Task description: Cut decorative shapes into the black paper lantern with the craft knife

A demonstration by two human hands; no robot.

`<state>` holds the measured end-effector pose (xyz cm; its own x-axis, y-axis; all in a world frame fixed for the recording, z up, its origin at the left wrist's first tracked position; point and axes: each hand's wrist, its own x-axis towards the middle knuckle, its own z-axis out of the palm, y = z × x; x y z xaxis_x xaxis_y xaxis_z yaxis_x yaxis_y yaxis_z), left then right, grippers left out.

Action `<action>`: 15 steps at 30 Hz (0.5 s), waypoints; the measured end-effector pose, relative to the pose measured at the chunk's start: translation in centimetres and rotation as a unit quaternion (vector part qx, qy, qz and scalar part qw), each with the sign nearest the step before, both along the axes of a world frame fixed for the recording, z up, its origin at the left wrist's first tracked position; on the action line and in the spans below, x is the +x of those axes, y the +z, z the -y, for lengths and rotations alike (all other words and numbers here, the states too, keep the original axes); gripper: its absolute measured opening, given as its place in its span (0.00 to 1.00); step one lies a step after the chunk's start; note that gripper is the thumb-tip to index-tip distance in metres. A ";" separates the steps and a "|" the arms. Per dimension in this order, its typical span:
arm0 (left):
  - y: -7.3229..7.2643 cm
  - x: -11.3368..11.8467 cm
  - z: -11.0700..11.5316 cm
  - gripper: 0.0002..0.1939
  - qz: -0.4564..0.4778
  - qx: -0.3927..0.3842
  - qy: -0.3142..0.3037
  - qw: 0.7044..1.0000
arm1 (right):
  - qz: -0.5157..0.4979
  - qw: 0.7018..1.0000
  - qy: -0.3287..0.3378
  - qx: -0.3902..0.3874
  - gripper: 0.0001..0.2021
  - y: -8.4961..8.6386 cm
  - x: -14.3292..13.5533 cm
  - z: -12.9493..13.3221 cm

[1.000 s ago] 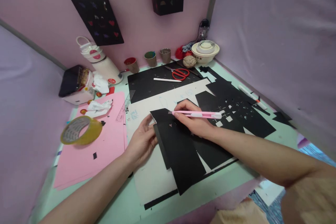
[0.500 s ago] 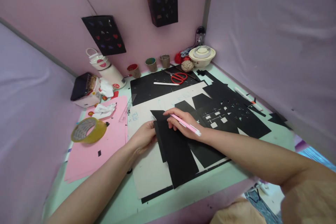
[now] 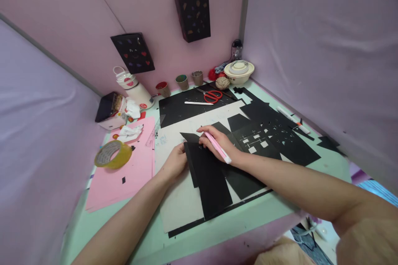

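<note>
My left hand [image 3: 176, 160] grips the left edge of a folded sheet of black card [image 3: 214, 182], fingers partly hidden behind its raised flap. In my right hand [image 3: 219, 143] is a pink pen [image 3: 217, 147] with a white end, its tip pointing toward the far left and hard to make out. That hand rests over the upper part of the card. Beneath lies a white board [image 3: 177, 211]. To the right, the black card with small window-like cut-outs [image 3: 270, 149] spreads flat.
Red-handled scissors [image 3: 212, 97] and a white pen [image 3: 198, 103] lie on black paper at the back. Left are pink sheets [image 3: 137, 178], a yellow tape roll [image 3: 113, 154] and a white bottle [image 3: 138, 91]. Paper cups [image 3: 182, 82], beige yarn [image 3: 222, 83] and a lidded bowl [image 3: 239, 75] line the back.
The view has shifted slightly, so the background sits lower and further right. My left hand still holds the card's edge; my right hand keeps the pen, with its rear end tipped slightly lower.
</note>
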<state>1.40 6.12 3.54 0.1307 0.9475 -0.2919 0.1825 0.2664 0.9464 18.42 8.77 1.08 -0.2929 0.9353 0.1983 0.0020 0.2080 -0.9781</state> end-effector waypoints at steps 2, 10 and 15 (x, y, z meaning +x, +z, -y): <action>-0.4 -0.1 0.0 0.12 -0.031 0.032 -0.004 0.999 | 0.004 1.000 -0.016 0.016 0.11 -0.4 -0.1 -0.2; -1.0 -1.2 -0.1 0.08 -0.173 0.166 -0.033 0.970 | 0.014 1.000 0.003 0.016 0.11 -1.3 -0.2 -0.4; -0.6 -1.6 -0.2 0.07 -0.247 0.208 -0.050 0.945 | 0.022 1.000 0.007 0.005 0.11 -1.1 0.0 -0.3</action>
